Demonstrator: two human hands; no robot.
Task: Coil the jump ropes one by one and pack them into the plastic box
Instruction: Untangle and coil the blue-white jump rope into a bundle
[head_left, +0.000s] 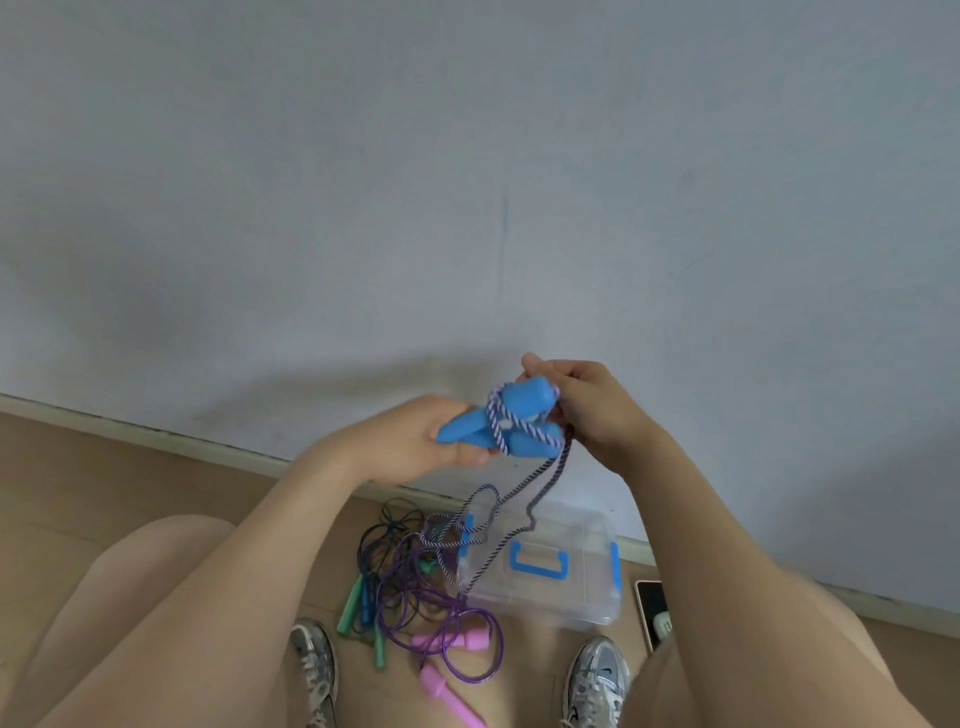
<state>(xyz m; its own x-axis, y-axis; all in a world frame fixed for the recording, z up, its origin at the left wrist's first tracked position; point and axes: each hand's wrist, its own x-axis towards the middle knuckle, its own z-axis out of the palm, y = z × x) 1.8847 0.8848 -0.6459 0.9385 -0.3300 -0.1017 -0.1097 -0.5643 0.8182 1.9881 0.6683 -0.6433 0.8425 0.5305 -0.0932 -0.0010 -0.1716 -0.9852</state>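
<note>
The left hand (415, 439) grips the two blue handles (519, 441), which lie side by side, their long axis running across between the hands, with turns of striped cord (557, 467) round them. The right hand (592, 410), fingers curled, holds the cord at the handles' other end. It is the nearer hand to the loose length, which hangs down onto the lidded plastic box (587, 597) on the floor.

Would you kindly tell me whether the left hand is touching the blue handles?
Touching. The head view shows the left hand's fingers curled round the blue handles' narrow ends; the right hand holds the striped rope.
</note>
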